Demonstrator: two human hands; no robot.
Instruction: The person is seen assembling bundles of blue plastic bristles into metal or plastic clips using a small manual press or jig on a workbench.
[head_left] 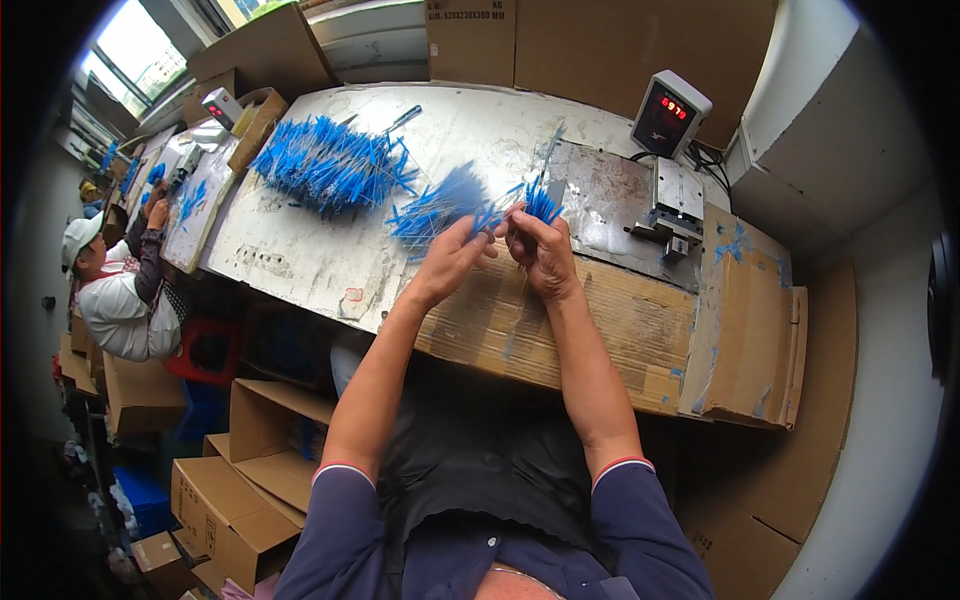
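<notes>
My right hand [547, 252] is closed around a small upright bunch of blue-tipped thin wires [541, 204], with the blue ends sticking up above the fingers. Close beside it, my left hand [455, 260] has its fingers pinched together at a few blue ends; exactly how many it grips is hidden. The fingertips of both hands nearly meet above the table's cardboard-covered front. Just beyond my left hand fans out a loose, partly blurred bunch of the same wires [428, 212]. A much larger heap of them [325, 168] lies farther left on the white tabletop [290, 245].
A metal plate [605, 195] carries a small metal fixture [678, 200] at right, below a box with a red digital display [672, 112]. A tool with a blue handle [404, 118] lies behind. A co-worker [125, 290] sits at left; open cartons [235, 505] stand below.
</notes>
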